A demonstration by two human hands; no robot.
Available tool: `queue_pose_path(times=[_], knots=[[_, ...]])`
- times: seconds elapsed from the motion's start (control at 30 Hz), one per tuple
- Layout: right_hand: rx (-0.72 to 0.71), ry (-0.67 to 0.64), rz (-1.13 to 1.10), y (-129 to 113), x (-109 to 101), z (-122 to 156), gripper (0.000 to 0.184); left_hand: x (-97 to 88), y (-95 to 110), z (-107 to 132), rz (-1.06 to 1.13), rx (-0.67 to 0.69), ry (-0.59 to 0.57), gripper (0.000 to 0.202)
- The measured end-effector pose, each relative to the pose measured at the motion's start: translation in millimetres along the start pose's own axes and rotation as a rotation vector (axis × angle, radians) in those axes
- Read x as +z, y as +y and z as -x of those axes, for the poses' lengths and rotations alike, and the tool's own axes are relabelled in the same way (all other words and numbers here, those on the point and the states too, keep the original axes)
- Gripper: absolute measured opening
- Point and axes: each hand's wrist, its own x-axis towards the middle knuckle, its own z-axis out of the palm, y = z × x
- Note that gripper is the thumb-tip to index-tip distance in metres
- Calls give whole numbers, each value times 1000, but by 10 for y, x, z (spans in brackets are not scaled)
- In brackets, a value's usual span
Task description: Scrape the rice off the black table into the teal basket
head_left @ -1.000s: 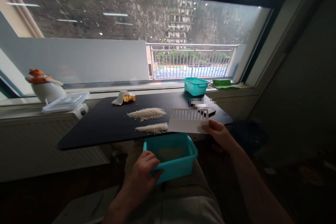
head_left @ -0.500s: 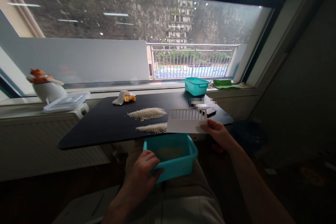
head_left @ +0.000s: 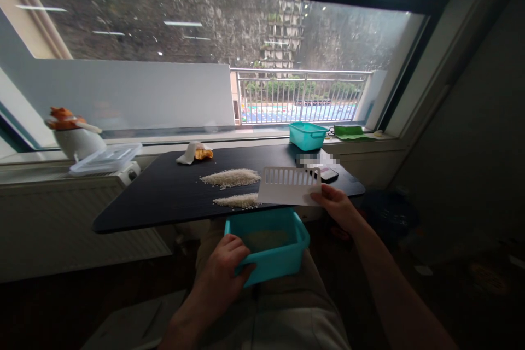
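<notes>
My left hand point(head_left: 223, 270) grips the near left corner of a teal plastic tub point(head_left: 270, 246) held on my lap, just under the front edge of a black tabletop point(head_left: 164, 197). Some rice lies in the tub's bottom. My right hand point(head_left: 338, 209) pinches the right end of a white slotted scraper point(head_left: 287, 187), its lower edge standing on the table beside the nearer of two rice piles point(head_left: 238, 200). The farther rice pile point(head_left: 231, 177) sits a little behind.
A second teal tub point(head_left: 307, 135) stands at the table's back right, beside a dark phone point(head_left: 326, 174). A crumpled wrapper point(head_left: 194, 152) lies at the back. On the sill at left sit a clear lidded box point(head_left: 105, 158) and a white figurine point(head_left: 74, 134). A green item point(head_left: 350, 131) lies far right.
My right hand has slid the scraper a little to the left, closing on the nearer rice pile. The left hand and tub stay put.
</notes>
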Motion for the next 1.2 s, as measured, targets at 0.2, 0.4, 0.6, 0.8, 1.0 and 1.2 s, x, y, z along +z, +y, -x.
queue_pose_path(times=[0.2,0.4,0.6,0.8,1.0,1.2], knots=[[-20,-14,24,10,74,-68,39,-8,15,8,-2,3,11,20],[-12,-32,23,15,51,-2,41,-7,14,15,1,-2,14,21],[-7,-35,17,-8,75,-14,38,-5,6,18,0,-7,1,21],[9,-53,7,3,95,7,37,3,-17,30,0,-17,3,21],[5,-41,-5,23,103,2,41,9,-10,36,6,-19,6,19],[-2,-54,-16,40,122,-31,40,-7,4,29,4,-22,13,23]])
